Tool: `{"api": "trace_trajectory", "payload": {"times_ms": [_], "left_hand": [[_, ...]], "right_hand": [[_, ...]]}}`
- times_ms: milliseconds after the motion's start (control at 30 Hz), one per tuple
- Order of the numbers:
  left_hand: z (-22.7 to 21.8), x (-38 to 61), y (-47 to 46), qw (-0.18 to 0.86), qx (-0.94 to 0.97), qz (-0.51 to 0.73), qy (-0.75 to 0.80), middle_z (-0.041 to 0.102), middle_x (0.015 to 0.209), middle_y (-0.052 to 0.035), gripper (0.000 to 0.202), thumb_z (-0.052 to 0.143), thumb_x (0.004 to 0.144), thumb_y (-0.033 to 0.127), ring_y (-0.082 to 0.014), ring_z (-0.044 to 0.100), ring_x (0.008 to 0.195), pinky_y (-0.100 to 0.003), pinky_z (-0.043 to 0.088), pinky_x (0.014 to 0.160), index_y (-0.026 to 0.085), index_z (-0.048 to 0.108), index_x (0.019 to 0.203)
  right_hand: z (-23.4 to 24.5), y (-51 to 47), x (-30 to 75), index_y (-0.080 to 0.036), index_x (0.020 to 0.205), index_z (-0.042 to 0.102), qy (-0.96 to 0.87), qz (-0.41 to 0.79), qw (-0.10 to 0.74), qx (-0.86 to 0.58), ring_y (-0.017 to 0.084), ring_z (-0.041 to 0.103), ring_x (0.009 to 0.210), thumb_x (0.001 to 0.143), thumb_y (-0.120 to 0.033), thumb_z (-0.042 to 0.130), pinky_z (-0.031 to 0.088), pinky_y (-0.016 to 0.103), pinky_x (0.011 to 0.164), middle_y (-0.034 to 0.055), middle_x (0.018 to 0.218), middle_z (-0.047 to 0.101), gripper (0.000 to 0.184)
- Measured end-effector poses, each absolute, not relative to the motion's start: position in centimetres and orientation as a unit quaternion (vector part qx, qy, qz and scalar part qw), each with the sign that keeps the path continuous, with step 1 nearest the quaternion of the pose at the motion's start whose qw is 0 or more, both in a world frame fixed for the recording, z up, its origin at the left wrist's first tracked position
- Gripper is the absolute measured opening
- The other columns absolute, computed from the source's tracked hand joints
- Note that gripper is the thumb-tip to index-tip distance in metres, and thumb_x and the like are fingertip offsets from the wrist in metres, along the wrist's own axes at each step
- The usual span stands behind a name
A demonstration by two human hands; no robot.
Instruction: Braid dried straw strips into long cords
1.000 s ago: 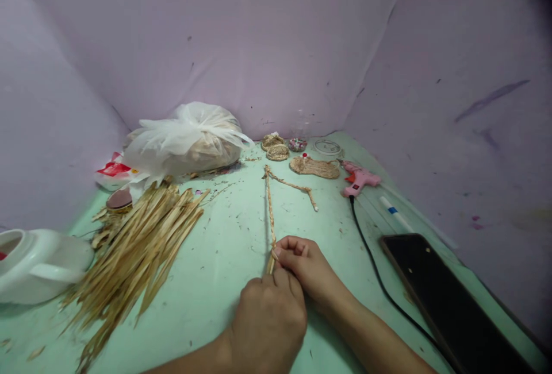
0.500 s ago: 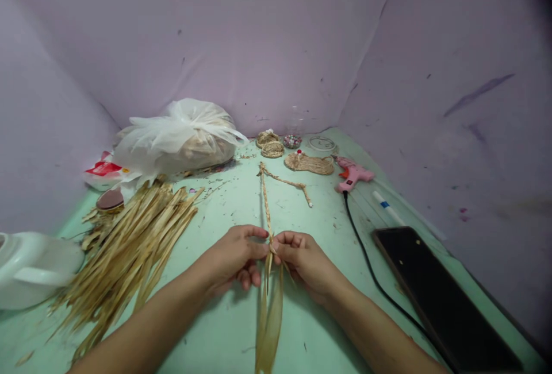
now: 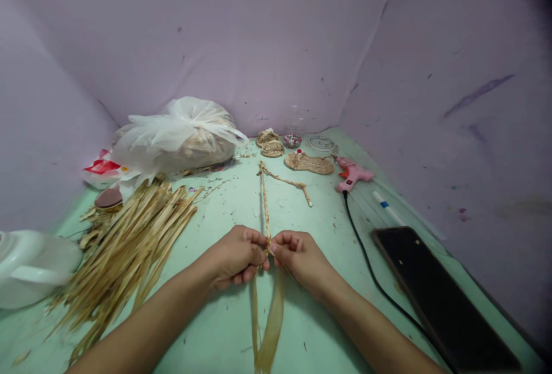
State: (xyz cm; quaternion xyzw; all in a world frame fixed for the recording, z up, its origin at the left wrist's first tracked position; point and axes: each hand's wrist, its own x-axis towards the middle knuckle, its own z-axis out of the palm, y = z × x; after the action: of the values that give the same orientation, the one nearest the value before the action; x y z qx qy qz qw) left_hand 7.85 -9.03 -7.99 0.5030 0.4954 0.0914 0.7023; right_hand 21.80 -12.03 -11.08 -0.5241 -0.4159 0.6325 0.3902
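A thin braid of dried leaf strips [image 3: 265, 207] runs from a knot at the back of the green table down to my hands. My left hand [image 3: 241, 256] pinches its near end from the left, fingers curled around the strips. From the right, my right hand [image 3: 299, 256] pinches the same spot between thumb and forefinger. Loose flat strips [image 3: 271, 325] hang from the braid toward me. A second braided length [image 3: 284, 180] bends off to the right from the knot. The exact crossing of the strips is partly hidden by my fingertips.
Left: a bundle of dried strips [image 3: 133, 247], a white jug [image 3: 38, 270] and a tied plastic bag [image 3: 181, 135]. Behind: a woven sole [image 3: 308, 162], coiled woven pieces [image 3: 271, 147] and beads [image 3: 292, 141]. Right: a pink glue gun [image 3: 353, 173], its cord [image 3: 366, 259], a marker [image 3: 388, 208] and a phone [image 3: 444, 299].
My left fingers have closed in on the strips below the braid, where they were more spread before. The loose strips hang farther apart, and the braid's near end has shifted slightly left.
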Motion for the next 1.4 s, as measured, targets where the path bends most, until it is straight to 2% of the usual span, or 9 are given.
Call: {"api": "trace_trajectory", "payload": {"times_ms": [100, 200, 333, 567, 800, 900, 1000, 1200, 1400], "left_hand": [[-8.2, 7.7, -8.9, 0.734, 0.483, 0.103, 0.467, 0.058, 0.059, -0.0023, 0.015, 0.050, 0.056, 0.013, -0.0030, 0.037, 0.030, -0.014, 0.023, 0.025, 0.010, 0.058, 0.067], [-8.1, 7.7, -8.8, 0.764, 0.452, 0.105, 0.448, 0.057, 0.059, -0.0026, 0.012, 0.053, 0.058, 0.016, -0.0045, 0.043, 0.033, -0.014, 0.028, 0.027, 0.010, 0.058, 0.066], [-8.0, 7.8, -8.6, 0.750, 0.446, 0.107, 0.477, 0.051, 0.048, 0.0009, 0.014, 0.057, 0.060, 0.024, -0.0040, 0.038, 0.030, -0.015, 0.024, 0.026, 0.010, 0.056, 0.062], [-7.8, 8.0, -8.6, 0.654, 0.523, 0.061, 0.543, 0.039, 0.029, 0.0038, 0.020, 0.052, 0.062, 0.026, -0.0053, 0.030, 0.025, -0.017, 0.022, 0.027, 0.015, 0.047, 0.047], [-8.0, 8.1, -8.8, 0.660, 0.519, 0.078, 0.538, 0.038, 0.035, 0.0055, 0.009, 0.048, 0.058, 0.021, -0.0049, 0.025, 0.025, -0.019, 0.014, 0.027, 0.016, 0.046, 0.050], [-8.5, 8.2, -8.8, 0.652, 0.533, 0.083, 0.534, 0.034, 0.035, 0.0069, 0.012, 0.048, 0.058, 0.020, -0.0035, 0.020, 0.027, -0.020, 0.010, 0.030, 0.017, 0.043, 0.048], [-8.9, 8.3, -8.8, 0.626, 0.562, 0.099, 0.532, 0.029, 0.036, 0.0081, 0.016, 0.050, 0.057, 0.020, -0.0026, 0.019, 0.033, -0.020, 0.011, 0.035, 0.016, 0.039, 0.046], [-9.1, 8.4, -9.2, 0.585, 0.619, 0.143, 0.503, 0.026, 0.042, 0.0067, 0.016, 0.049, 0.058, 0.020, -0.0048, 0.020, 0.044, -0.021, 0.014, 0.042, 0.014, 0.042, 0.045], [-9.0, 9.0, -9.7, 0.593, 0.575, 0.164, 0.539, 0.032, 0.039, 0.0054, 0.010, 0.049, 0.054, 0.017, -0.0052, 0.024, 0.042, -0.021, 0.017, 0.041, 0.013, 0.049, 0.045]], "right_hand": [[-11.2, -12.0, 21.9, -0.013, 0.059, 0.052, -0.428, 0.633, 0.387, -0.517, 0.007, 0.040, 0.044, 0.066, -0.025, 0.057, 0.027, 0.021, 0.047, 0.0004, 0.048, 0.053, 0.015], [-11.0, -12.0, 21.9, -0.014, 0.058, 0.051, -0.418, 0.650, 0.383, -0.507, 0.006, 0.040, 0.043, 0.065, -0.027, 0.058, 0.027, 0.020, 0.046, 0.0003, 0.047, 0.053, 0.017], [-10.8, -12.0, 22.0, -0.014, 0.056, 0.050, -0.417, 0.638, 0.381, -0.524, 0.005, 0.036, 0.042, 0.064, -0.027, 0.059, 0.024, 0.020, 0.043, -0.0015, 0.046, 0.050, 0.018], [-11.4, -12.0, 22.0, -0.015, 0.058, 0.052, -0.486, 0.575, 0.363, -0.549, 0.006, 0.035, 0.044, 0.068, -0.021, 0.052, 0.026, 0.020, 0.044, -0.0034, 0.047, 0.046, 0.012], [-11.4, -12.6, 22.0, -0.015, 0.065, 0.055, -0.563, 0.492, 0.331, -0.576, 0.009, 0.040, 0.050, 0.073, -0.024, 0.047, 0.029, 0.021, 0.047, -0.0010, 0.055, 0.051, 0.014], [-11.3, -12.8, 22.2, -0.016, 0.067, 0.056, -0.618, 0.432, 0.312, -0.579, 0.010, 0.042, 0.052, 0.075, -0.024, 0.044, 0.030, 0.022, 0.049, -0.0002, 0.056, 0.053, 0.016], [-11.0, -13.0, 22.3, -0.017, 0.069, 0.056, -0.656, 0.386, 0.283, -0.584, 0.010, 0.043, 0.052, 0.077, -0.023, 0.042, 0.029, 0.022, 0.049, 0.0005, 0.057, 0.054, 0.016], [-9.4, -13.3, 22.8, -0.017, 0.065, 0.057, -0.690, 0.298, 0.262, -0.605, 0.012, 0.045, 0.058, 0.073, -0.021, 0.048, 0.030, 0.024, 0.054, 0.0041, 0.065, 0.057, 0.013], [-8.3, -13.8, 23.2, -0.018, 0.060, 0.058, -0.656, 0.324, 0.211, -0.648, 0.011, 0.039, 0.045, 0.070, -0.025, 0.051, 0.022, 0.025, 0.046, 0.0027, 0.052, 0.054, 0.014]]}}
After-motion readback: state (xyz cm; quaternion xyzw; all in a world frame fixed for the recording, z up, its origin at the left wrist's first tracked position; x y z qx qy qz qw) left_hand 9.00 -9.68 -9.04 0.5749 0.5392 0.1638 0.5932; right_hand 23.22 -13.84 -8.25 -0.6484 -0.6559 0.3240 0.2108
